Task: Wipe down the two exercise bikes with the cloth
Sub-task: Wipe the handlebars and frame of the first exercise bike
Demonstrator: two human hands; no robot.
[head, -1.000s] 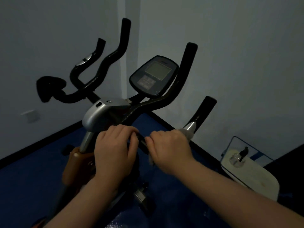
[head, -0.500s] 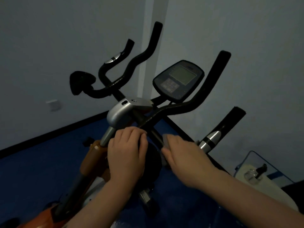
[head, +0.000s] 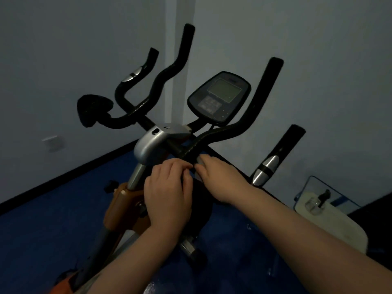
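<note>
- Cloth (head: 199, 161): a pale scrap (mostly hidden) under the right hand (head: 220, 179), pressed against the black handlebar (head: 214, 135) of the exercise bike (head: 152, 143).
- Right hand: fingers curled over the cloth, holding it.
- Left hand (head: 169, 194): just beside, fingers curled; what it grips is unclear.

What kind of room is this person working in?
Probably a small gym or home workout corner: an exercise bike with black handlebars and a display console stands on blue flooring in a bare-walled corner.
</note>
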